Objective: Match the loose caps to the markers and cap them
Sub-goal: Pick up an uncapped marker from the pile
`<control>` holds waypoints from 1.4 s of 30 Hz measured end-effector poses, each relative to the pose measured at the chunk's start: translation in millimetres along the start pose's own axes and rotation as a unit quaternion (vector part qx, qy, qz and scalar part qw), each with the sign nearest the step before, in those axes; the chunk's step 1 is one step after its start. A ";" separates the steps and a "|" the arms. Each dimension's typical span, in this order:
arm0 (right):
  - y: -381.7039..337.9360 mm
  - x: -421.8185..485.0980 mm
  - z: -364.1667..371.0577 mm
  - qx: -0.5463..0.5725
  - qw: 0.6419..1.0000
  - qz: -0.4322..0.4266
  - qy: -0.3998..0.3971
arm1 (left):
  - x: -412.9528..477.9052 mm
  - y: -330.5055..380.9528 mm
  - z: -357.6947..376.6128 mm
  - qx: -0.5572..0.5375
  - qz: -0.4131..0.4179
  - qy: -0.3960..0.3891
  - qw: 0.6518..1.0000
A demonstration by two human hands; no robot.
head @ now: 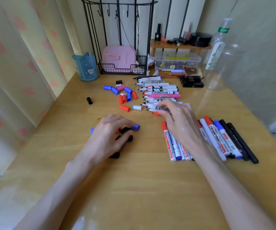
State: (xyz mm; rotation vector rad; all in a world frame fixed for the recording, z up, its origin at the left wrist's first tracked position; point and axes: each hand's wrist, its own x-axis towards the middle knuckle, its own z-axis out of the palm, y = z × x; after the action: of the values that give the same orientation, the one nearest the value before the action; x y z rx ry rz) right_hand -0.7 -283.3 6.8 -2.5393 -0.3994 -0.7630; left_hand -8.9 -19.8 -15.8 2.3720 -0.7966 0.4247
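Observation:
A row of uncapped markers [160, 91] lies at the middle of the wooden desk, tips pointing left. My right hand [178, 120] pinches one white uncapped marker [153, 107] at the near end of that row. Loose caps [125, 95] in blue, red, pink, white and black are scattered left of the row. My left hand [107, 138] rests over a small heap of black caps [125, 131], its fingers curled on them, with a blue cap [136, 127] at its fingertips. Capped markers [217, 140] lie in a fan at the near right, partly under my right wrist.
A lone black cap [89, 100] lies at the far left. A blue cup [86, 67], a black wire rack [122, 67] with a pink case, a clear box [177, 61], a wooden shelf [180, 45] and a clear bottle [218, 52] line the back.

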 end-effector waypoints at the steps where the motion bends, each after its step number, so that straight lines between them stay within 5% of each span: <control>1: -2.9 -1.8 -0.6 0.000 1.000 -0.007 -0.014 | -2.3 -5.3 -7.1 0.003 -0.027 0.013 1.000; 17: -12.2 -23.7 6.1 -0.015 0.997 -0.041 -0.070 | -6.4 8.0 15.1 0.122 -0.051 -0.032 0.991; 29: -12.2 -28.0 -4.6 0.025 0.998 -0.044 -0.031 | -4.6 12.4 8.1 -0.114 -0.095 0.029 0.989; 42: -20.5 -30.9 -0.7 0.030 0.997 -0.066 -0.039 | -4.2 20.6 5.4 -0.136 -0.098 0.050 0.985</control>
State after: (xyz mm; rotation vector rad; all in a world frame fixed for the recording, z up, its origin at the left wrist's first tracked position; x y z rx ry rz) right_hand -33.9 -270.5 -3.5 -2.5115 -0.6120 -0.6906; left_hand -24.5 -34.6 -12.9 2.1310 -0.5322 0.3275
